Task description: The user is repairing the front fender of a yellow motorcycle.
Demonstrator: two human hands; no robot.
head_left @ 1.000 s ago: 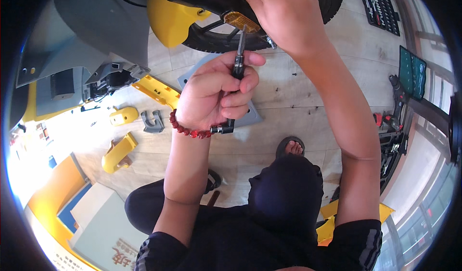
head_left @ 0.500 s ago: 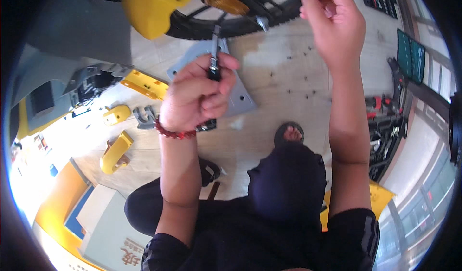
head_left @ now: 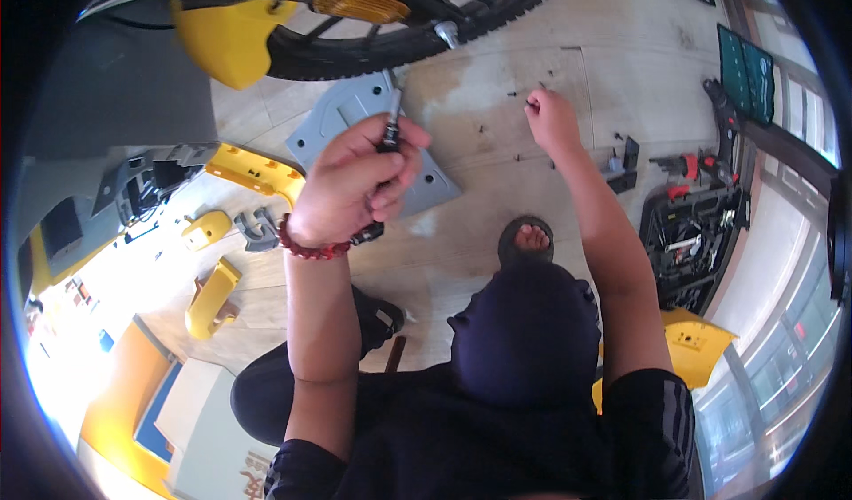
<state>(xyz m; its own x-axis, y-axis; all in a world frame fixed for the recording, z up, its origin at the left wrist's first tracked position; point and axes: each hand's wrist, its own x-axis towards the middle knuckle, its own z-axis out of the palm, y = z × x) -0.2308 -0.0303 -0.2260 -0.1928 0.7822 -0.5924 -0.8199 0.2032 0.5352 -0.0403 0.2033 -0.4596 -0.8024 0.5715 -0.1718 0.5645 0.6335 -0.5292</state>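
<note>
My left hand is closed round a screwdriver. Its metal shaft points away from me, and a bit of dark handle shows below the palm. Beyond it is a grey plate with holes lying on the floor. My right hand is low over the floor, fingers pinched on a small dark screw. Several loose screws are scattered around that hand. At the top, a vehicle's black tyre stands beside a yellow body panel and an amber reflector.
On the right lie an open tool case, a power drill and a green pouch. Yellow parts and grey brackets rest on the floor at left. A pale box stands lower left.
My right hand has come down from beside the wheel to the screws on the floor. My left hand keeps the screwdriver, barely shifted. The view has turned slightly.
</note>
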